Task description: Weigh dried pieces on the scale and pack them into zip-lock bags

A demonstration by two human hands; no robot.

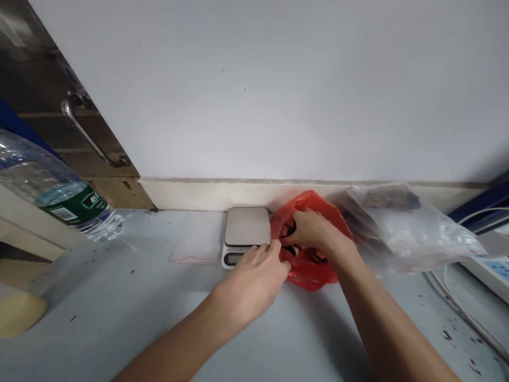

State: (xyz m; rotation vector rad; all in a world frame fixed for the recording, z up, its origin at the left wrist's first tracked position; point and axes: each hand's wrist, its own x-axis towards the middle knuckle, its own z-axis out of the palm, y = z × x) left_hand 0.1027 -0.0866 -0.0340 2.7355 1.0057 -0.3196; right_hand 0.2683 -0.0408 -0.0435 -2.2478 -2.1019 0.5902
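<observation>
On the near side of the red bag, the left forearm and right forearm are bare and slim; left hand and right hand also bare.

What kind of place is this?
Probably a plain work corner, perhaps in a small workshop or storeroom: a digital scale, an open red plastic bag and a clear plastic bag sit on a marked grey surface.

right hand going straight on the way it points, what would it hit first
The right hand would probably meet the dark pieces inside the red plastic bag; depth is unclear.
</observation>
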